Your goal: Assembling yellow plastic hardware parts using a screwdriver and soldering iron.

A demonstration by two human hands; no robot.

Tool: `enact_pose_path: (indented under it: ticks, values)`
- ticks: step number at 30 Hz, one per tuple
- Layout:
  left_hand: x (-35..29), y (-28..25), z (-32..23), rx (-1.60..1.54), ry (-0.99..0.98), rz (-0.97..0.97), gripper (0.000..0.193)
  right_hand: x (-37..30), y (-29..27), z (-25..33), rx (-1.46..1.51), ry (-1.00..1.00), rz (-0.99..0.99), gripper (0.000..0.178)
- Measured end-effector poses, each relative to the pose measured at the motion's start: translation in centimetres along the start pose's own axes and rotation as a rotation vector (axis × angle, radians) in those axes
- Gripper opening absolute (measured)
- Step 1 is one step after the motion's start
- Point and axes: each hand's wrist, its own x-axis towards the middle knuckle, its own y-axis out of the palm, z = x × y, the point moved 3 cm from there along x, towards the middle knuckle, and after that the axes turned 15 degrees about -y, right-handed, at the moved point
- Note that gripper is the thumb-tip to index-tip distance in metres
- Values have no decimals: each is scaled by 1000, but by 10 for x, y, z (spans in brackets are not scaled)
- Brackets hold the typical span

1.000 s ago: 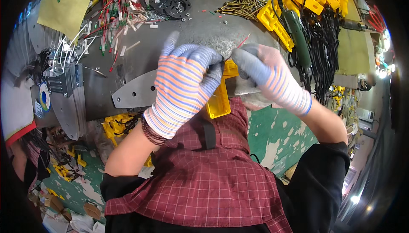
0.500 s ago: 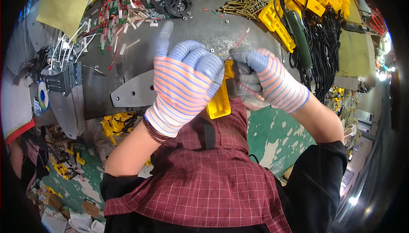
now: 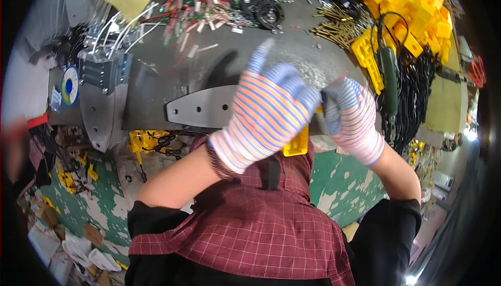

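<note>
My left hand, in a striped glove, is closed around a yellow plastic part, its index finger pointing up. Most of that part is hidden behind the hand; its lower end shows above my apron. Close by on the right, my gloved right hand is pinched shut at the part's upper end. A thin red wire sticks up from its fingertips, blurred. Left of my hands, a grey metal plate with holes lies along the bench edge.
Red and green wires with white connectors lie at the back. Beyond my right hand are brass-coloured screws, yellow plastic parts, a dark green corded tool and black cables. A metal assembly with white wires stands left.
The view has shifted, so the bench things sit differently. My hands have drawn closer together, and my right hand covers more of the red wire and the yellow part's top.
</note>
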Motion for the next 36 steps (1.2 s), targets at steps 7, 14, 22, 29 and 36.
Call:
enact_pose_path:
  ticks: [7,14,22,29,36]
  values:
    - [-6,5,0,9,14,-89,17,24,-20,-13,239,48,115,18]
    - [-3,7,11,-85,-76,-5,19,142,-5,-6,201,-106,119,23]
    - [-4,10,11,-77,-83,-4,21,170,56,-24,-107,-1,315,26]
    - [2,9,8,-160,-54,38,17,159,61,-31,-223,-84,226,26]
    - [1,7,10,-105,-143,122,17,135,16,-38,362,-27,51,23]
